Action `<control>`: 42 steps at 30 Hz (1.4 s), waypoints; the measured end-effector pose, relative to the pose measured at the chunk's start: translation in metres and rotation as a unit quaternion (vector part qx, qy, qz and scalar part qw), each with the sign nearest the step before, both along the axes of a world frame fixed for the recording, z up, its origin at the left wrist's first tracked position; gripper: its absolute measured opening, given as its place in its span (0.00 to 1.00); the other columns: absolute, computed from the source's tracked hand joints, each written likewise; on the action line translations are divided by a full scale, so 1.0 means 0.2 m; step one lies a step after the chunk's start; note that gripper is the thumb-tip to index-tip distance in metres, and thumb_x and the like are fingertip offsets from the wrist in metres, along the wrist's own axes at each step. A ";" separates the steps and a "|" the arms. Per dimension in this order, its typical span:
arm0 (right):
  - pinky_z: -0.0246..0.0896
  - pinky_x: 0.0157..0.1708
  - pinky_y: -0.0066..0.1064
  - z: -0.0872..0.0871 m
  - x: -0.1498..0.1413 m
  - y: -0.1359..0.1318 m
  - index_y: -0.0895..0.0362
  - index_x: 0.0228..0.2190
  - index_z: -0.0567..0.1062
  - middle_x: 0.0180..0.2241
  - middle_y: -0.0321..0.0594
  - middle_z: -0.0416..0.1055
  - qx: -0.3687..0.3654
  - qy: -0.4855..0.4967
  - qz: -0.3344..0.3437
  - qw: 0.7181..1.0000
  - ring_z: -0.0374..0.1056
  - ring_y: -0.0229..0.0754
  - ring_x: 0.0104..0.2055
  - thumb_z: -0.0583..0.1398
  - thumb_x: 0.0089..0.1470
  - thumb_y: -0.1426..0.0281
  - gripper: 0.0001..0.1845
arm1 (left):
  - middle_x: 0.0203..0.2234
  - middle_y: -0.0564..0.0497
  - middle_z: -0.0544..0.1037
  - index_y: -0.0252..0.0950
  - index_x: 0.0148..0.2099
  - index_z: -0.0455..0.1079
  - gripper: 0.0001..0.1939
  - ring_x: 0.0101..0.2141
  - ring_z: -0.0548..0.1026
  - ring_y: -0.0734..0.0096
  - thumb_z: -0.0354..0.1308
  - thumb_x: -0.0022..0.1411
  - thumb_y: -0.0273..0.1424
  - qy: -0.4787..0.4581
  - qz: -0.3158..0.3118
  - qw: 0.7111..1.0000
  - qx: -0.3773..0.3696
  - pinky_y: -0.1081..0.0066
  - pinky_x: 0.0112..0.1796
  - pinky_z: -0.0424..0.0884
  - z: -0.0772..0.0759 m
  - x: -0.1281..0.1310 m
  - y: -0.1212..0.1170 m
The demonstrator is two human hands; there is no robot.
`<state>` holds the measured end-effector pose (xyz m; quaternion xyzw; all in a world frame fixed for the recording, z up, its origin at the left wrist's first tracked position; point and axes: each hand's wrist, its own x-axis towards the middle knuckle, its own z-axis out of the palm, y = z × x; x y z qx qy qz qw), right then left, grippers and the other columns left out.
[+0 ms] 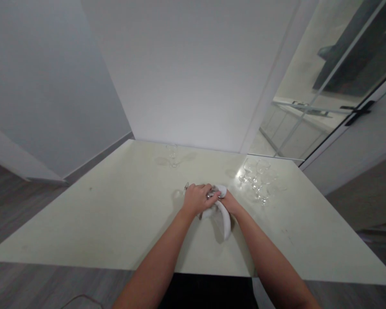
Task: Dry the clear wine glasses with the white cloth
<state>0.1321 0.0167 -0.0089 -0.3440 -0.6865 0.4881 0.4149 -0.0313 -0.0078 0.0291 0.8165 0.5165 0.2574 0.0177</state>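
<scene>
My left hand (195,198) is wrapped round a clear stemmed glass, whose foot (186,186) pokes out to the left of my fingers. A white cloth (224,221) is bunched at the glass's bowl and hangs down toward me. My right hand (229,201) is closed on the cloth, pressed against the bowl end of the glass; its fingers are mostly hidden by the cloth and my left hand. Both hands meet just above the middle of the pale table.
One clear stemmed glass (173,155) stands upright near the table's back edge. Several more glasses (257,178) are grouped at the right. The pale table (93,223) meets a white wall (193,86); a glazed door with a black handle (358,112) is at the right.
</scene>
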 end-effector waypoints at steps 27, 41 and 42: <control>0.66 0.45 0.38 0.06 -0.08 -0.09 0.58 0.36 0.75 0.36 0.42 0.76 -0.055 0.034 -0.063 0.996 0.71 0.44 0.39 0.64 0.48 0.58 0.18 | 0.34 0.49 0.75 0.36 0.45 0.72 0.25 0.36 0.73 0.68 0.68 0.48 0.44 -0.711 -0.096 0.667 -0.202 0.70 0.39 0.68 -0.04 0.04 0.08; 0.69 0.43 0.39 -0.01 -0.10 -0.09 0.57 0.39 0.76 0.37 0.42 0.77 -0.133 0.005 0.041 0.990 0.72 0.43 0.36 0.62 0.50 0.56 0.20 | 0.32 0.47 0.76 0.33 0.44 0.72 0.25 0.31 0.73 0.71 0.65 0.49 0.46 -0.693 -0.108 0.651 -0.290 0.71 0.34 0.68 -0.05 0.04 0.08; 0.68 0.44 0.40 -0.01 -0.10 -0.10 0.57 0.41 0.76 0.38 0.43 0.77 -0.130 0.006 0.042 0.991 0.73 0.44 0.38 0.62 0.50 0.56 0.21 | 0.33 0.46 0.77 0.33 0.46 0.72 0.27 0.31 0.74 0.70 0.65 0.49 0.46 -0.685 -0.133 0.647 -0.308 0.71 0.34 0.69 -0.04 0.04 0.07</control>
